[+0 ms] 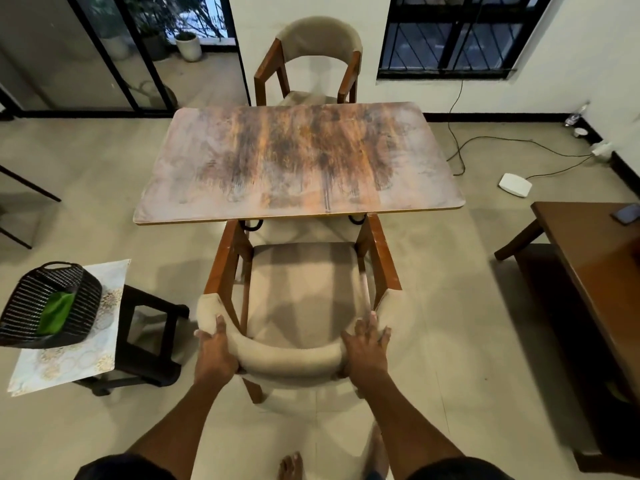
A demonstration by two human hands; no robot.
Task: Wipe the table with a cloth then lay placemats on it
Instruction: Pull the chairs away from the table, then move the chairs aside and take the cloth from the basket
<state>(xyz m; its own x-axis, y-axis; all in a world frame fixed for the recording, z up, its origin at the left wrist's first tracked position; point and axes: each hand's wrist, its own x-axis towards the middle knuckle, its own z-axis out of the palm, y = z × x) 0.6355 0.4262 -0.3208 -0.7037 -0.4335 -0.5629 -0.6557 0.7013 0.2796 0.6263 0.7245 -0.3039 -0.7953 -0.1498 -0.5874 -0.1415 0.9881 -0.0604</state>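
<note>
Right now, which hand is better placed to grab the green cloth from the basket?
Left. The left hand grips the chair back nearer the basket holding the green cloth.

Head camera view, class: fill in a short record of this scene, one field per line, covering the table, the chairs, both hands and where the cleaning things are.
table: worn wooden table, nothing on its top
near chair: near chair, front tucked under the table edge
far chair: far chair at the opposite side
left hand: left hand gripping the near chair's padded backrest
right hand: right hand gripping the same backrest
cloth: green cloth inside the black basket
placemat: patterned placemat under the basket, on a dark stool
</note>
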